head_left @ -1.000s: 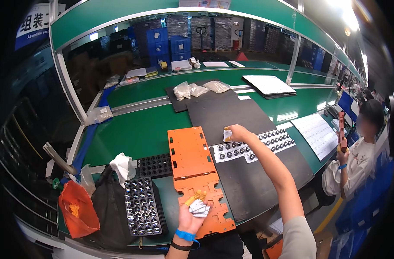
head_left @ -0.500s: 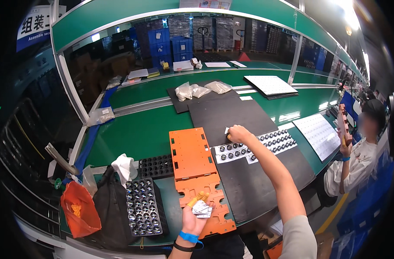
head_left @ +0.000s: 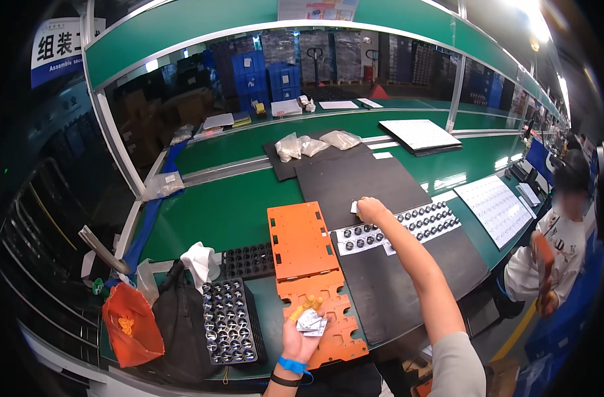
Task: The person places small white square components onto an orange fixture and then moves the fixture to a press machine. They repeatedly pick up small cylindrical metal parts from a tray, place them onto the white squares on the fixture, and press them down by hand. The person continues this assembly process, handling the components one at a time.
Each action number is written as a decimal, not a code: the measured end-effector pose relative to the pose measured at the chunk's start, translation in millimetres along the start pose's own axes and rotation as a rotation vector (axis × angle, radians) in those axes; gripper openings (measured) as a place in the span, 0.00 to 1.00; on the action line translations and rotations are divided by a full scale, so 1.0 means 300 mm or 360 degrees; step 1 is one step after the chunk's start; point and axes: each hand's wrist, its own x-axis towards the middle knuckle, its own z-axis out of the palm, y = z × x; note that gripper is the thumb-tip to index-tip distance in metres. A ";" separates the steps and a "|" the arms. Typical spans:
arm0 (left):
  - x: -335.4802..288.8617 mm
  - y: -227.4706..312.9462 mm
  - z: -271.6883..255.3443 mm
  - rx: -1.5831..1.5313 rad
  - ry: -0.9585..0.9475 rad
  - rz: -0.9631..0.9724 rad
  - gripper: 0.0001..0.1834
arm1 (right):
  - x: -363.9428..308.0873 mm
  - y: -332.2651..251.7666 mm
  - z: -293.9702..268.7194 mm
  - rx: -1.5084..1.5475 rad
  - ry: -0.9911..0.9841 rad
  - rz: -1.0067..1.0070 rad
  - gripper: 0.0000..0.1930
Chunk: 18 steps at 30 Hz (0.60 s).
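My left hand [head_left: 299, 339], with yellow finger cots on its fingers, holds several small white plates [head_left: 311, 322] in a loose stack above the lower part of an orange jig [head_left: 302, 241]. My right hand [head_left: 373, 210] reaches forward over a dark mat [head_left: 361, 177], its fingers pinching a small white plate [head_left: 354, 207] like those in the left. Just nearer than this hand lie white strips [head_left: 389, 249] bearing rows of round black parts [head_left: 426, 223]. My right forearm hides some of these rows.
A black tray of shiny round parts [head_left: 228, 324] stands left of the jig, beside a white cloth [head_left: 199, 262] and an orange bag [head_left: 133, 334]. Clear bags [head_left: 313, 145] lie at the back. On the right are a white sheet [head_left: 494, 210] and a co-worker [head_left: 543, 255].
The view has shifted slightly, so the bench appears a little lower and farther right. Both my hands keep their grips. The co-worker has lowered an orange-brown part.
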 end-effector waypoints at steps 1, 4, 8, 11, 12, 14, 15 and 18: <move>-0.001 0.001 0.007 0.0003 -0.0004 0.0004 0.16 | 0.008 0.008 -0.008 -0.0044 -0.0019 -0.0036 0.08; 0.001 0.001 -0.007 -0.0034 -0.0090 -0.0038 0.16 | 0.002 0.006 -0.002 -0.0118 0.0021 -0.0099 0.07; 0.014 -0.006 -0.035 -0.0003 -0.0106 -0.0064 0.16 | 0.009 0.005 0.006 -0.0224 0.0169 -0.0186 0.07; 0.023 -0.014 -0.042 0.0029 -0.0158 -0.0062 0.16 | 0.045 0.004 -0.007 -0.0294 0.0023 -0.0200 0.09; 0.018 -0.014 -0.047 -0.0010 -0.0195 -0.0095 0.17 | 0.049 -0.003 -0.005 -0.0265 -0.0010 -0.0167 0.09; 0.021 -0.019 -0.050 -0.0002 -0.0210 -0.0100 0.17 | 0.063 0.012 -0.019 -0.0088 -0.0112 -0.0014 0.14; 0.022 -0.016 -0.050 0.0002 -0.0216 -0.0102 0.17 | 0.078 0.019 -0.028 0.0036 -0.0161 0.0102 0.16; 0.017 -0.017 -0.045 -0.0068 -0.0219 -0.0135 0.18 | 0.111 0.041 -0.051 0.0436 -0.0398 0.0486 0.30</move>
